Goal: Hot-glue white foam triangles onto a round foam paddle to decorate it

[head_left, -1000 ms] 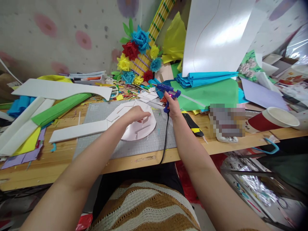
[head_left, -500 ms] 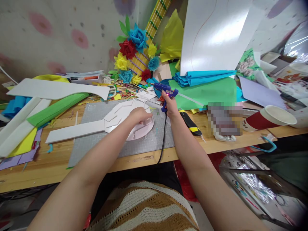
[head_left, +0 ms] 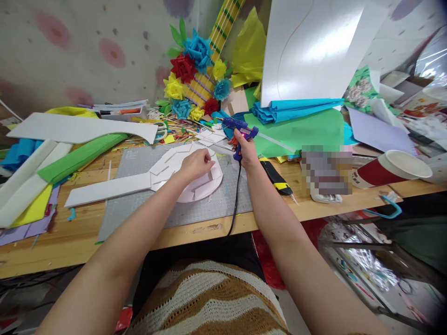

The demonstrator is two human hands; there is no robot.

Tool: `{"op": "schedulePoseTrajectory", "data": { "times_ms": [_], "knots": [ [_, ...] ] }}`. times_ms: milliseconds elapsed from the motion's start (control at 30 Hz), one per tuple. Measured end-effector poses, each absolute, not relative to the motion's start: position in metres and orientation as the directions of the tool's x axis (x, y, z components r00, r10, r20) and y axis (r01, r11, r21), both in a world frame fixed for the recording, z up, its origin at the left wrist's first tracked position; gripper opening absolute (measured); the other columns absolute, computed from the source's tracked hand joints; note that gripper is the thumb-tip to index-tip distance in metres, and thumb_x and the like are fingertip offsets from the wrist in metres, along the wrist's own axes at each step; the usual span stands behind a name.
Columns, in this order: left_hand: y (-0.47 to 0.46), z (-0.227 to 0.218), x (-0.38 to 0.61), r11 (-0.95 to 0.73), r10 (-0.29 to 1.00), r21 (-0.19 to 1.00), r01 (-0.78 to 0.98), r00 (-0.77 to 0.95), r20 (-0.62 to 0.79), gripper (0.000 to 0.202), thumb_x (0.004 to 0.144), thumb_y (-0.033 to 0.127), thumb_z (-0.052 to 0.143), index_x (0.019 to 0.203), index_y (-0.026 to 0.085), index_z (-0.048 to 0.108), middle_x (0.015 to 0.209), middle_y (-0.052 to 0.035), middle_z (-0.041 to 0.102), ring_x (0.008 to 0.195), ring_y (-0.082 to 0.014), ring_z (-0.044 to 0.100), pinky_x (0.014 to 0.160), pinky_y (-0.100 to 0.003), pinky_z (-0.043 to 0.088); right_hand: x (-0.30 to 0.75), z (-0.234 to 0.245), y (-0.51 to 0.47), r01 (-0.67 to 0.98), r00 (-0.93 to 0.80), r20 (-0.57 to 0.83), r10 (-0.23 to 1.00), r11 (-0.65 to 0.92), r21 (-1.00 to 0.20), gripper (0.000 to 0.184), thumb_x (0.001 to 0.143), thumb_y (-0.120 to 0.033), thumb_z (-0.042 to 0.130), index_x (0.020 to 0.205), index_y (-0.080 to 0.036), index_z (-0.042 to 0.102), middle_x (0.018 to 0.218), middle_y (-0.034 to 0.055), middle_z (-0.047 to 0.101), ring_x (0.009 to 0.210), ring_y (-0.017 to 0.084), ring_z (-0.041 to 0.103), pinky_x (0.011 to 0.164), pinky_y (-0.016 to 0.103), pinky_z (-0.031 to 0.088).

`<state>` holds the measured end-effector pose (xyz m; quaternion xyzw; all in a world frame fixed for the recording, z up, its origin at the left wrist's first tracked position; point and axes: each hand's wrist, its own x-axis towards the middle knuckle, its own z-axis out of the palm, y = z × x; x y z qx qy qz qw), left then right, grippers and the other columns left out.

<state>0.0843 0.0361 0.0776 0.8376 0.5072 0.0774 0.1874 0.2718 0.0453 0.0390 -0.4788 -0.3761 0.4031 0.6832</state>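
On the grey cutting mat (head_left: 129, 211) lies a white foam-board guitar shape (head_left: 108, 188), its long neck pointing left. Short white strips stand along the rim of its rounded body. Just over that body is my left hand (head_left: 197, 164), its fingers curled together; whatever they may pinch is hidden. My right hand (head_left: 248, 151) grips a blue hot glue gun (head_left: 244, 131) by its handle, beyond the mat's right part. The gun's nozzle points left, a red light glows on it, and its black cord (head_left: 236, 200) runs down over the table edge.
A black and yellow utility knife (head_left: 275, 177) lies right of my right forearm. Farther right stands a red and white paper cup (head_left: 379, 170). A flower-covered yellow guitar (head_left: 200, 90) leans at the back. Scissors (head_left: 161, 132), paper rolls and a white board piece (head_left: 80, 128) crowd the left.
My left hand has lifted off the strips on the guitar body and shifted slightly left. A strip it covered at the lower right now shows. My right hand still holds the glue gun.
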Motion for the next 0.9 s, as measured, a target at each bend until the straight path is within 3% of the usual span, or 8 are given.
{"op": "schedulePoseTrajectory", "data": {
  "times_ms": [67,167,367,900],
  "knots": [
    [0.035,0.066,0.073,-0.624,0.749,0.464,0.628,0.65,0.129,0.017,0.08,0.025,0.06,0.095,0.018,0.064,0.113,-0.0089,0.067,0.111,-0.0221,0.059,0.097,-0.036,0.046,0.271,0.039,0.045,-0.2,0.395,0.123,0.911,0.216,-0.956,0.041,0.069,-0.057,0.073,0.065,-0.018,0.057,0.055,-0.0023,0.058,0.045,0.006,0.045,0.041,0.019,0.042],
    [0.034,0.047,0.063,-0.732,0.625,0.511,0.452,0.743,0.238,0.021,0.08,0.024,0.061,0.099,0.019,0.066,0.122,-0.008,0.065,0.118,-0.0201,0.056,0.104,-0.036,0.043,0.27,0.039,0.044,-0.194,0.397,0.112,0.911,0.202,-0.96,0.039,0.071,-0.053,0.072,0.064,-0.018,0.057,0.055,-0.002,0.058,0.045,0.006,0.045,0.041,0.019,0.042],
    [0.034,0.029,0.061,-0.711,0.664,0.506,0.488,0.703,0.254,0.027,0.083,0.032,0.062,0.106,0.02,0.068,0.127,-0.0074,0.064,0.122,-0.0207,0.056,0.106,-0.037,0.043,0.268,0.04,0.042,-0.201,0.389,0.114,0.914,0.205,-0.958,0.039,0.072,-0.051,0.072,0.063,-0.016,0.06,0.059,0.0021,0.063,0.046,0.006,0.043,0.042,0.019,0.04],
    [0.027,0.033,0.067,-0.713,0.677,0.459,0.531,0.693,0.25,0.03,0.086,0.034,0.059,0.111,0.02,0.068,0.128,-0.0082,0.063,0.123,-0.0214,0.054,0.108,-0.039,0.041,0.268,0.035,0.044,-0.152,0.389,0.081,0.918,0.15,-0.977,0.04,0.068,-0.058,0.072,0.067,-0.021,0.058,0.057,-0.0018,0.059,0.047,0.008,0.047,0.043,0.021,0.041]
  ]
}}
